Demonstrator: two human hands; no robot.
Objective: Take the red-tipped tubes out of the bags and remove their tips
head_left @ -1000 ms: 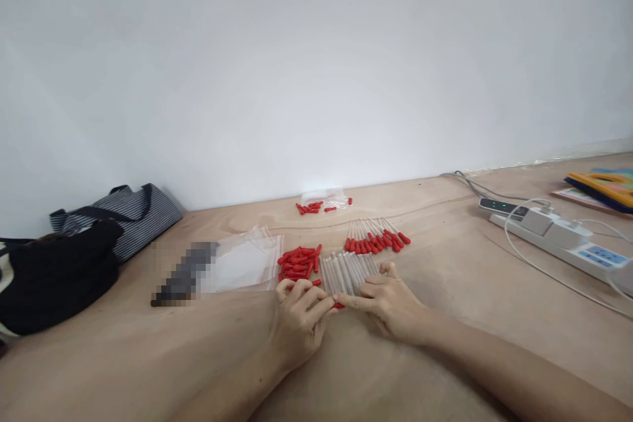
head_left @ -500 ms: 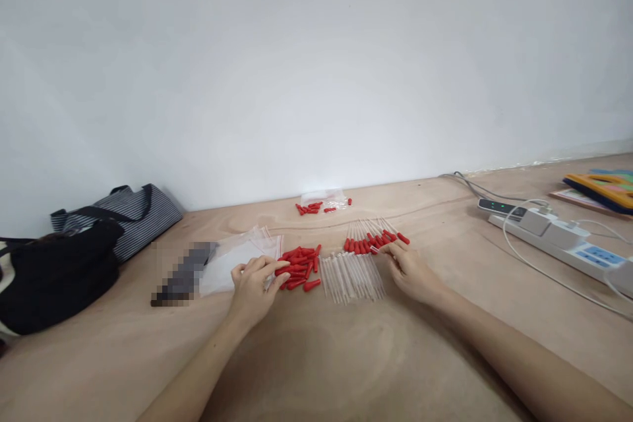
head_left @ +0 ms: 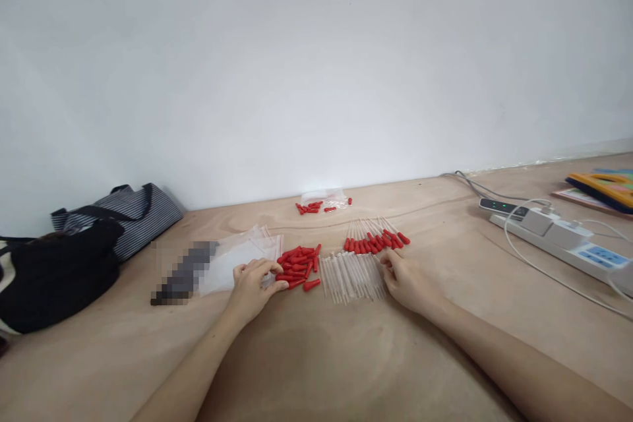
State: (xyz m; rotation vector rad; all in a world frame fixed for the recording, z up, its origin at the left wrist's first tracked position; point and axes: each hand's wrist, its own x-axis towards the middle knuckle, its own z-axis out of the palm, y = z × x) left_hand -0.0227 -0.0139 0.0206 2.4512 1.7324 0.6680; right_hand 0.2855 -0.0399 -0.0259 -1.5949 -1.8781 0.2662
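My left hand [head_left: 253, 285] rests at the left side of a pile of red rubber bulbs [head_left: 299, 264]. Thumb and forefinger are apart at the pile's edge, with nothing clearly between them. A row of thin clear dropper tubes [head_left: 351, 277] lies right of the pile. At the right end of that row is my right hand [head_left: 406, 280], its fingers bent and closed together; what they hold, if anything, is hidden. Just beyond its fingertips lie several droppers with red bulbs fitted [head_left: 368, 244], their tubes pointing away from me.
Clear zip bags [head_left: 232, 260] and a pixelated dark object [head_left: 185, 277] lie left of my left hand. More red bulbs [head_left: 309, 208] lie by a small bag near the wall. Black and striped bags [head_left: 123, 224] stand far left; a power strip with cables [head_left: 558, 237] lies right.
My right hand has drawn back from the fitted droppers towards the loose tubes; the clear piece at its fingertips no longer shows. My left thumb and forefinger have parted and shifted slightly.
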